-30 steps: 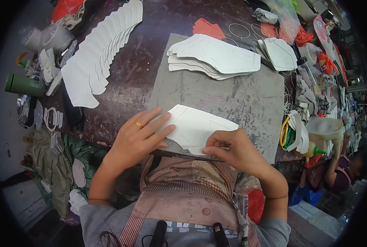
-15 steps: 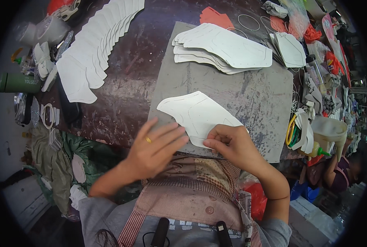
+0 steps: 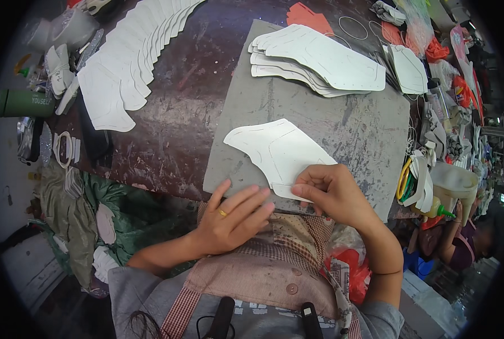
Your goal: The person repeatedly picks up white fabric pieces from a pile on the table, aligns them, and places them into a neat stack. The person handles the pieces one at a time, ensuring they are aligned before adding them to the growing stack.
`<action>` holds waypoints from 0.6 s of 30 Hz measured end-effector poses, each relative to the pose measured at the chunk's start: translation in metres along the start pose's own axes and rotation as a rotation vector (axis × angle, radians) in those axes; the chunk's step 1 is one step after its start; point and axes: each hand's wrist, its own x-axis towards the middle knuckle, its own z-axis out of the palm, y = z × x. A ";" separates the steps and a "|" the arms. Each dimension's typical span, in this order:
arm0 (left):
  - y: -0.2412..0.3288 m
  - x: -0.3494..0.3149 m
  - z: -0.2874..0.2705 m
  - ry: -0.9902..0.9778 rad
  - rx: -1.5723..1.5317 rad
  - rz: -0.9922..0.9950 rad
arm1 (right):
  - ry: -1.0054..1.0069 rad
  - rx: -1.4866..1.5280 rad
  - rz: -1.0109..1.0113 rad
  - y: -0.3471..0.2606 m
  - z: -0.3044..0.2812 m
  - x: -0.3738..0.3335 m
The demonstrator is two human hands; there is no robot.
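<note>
A white cut piece of sheet material (image 3: 280, 150) lies flat on a grey work board (image 3: 353, 130) in front of me. My right hand (image 3: 331, 192) pinches the piece's near edge between thumb and fingers. My left hand (image 3: 232, 217), with a ring on one finger, rests flat on the board's near edge, just left of the piece, fingers spread and holding nothing. A stack of similar white pieces (image 3: 314, 59) sits at the far side of the board.
A fanned row of white pieces (image 3: 130, 65) lies on the dark table (image 3: 190, 101) at left. More white pieces (image 3: 407, 68), orange scraps (image 3: 308, 17), a green cylinder (image 3: 23, 103) and clutter ring the table. Another person (image 3: 466, 248) sits at lower right.
My left hand has slid off the white piece toward me onto the board's near edge. The piece now lies uncovered, my right hand still on its near edge.
</note>
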 end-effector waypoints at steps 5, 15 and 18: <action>0.000 0.014 -0.007 -0.070 -0.011 -0.166 | -0.014 -0.023 -0.039 0.006 0.000 0.001; -0.004 0.005 0.000 0.114 -0.130 -0.132 | 0.035 -0.042 0.023 -0.005 0.005 0.001; -0.001 -0.001 0.002 0.121 -0.144 -0.071 | 0.042 -0.052 0.023 -0.008 0.006 0.001</action>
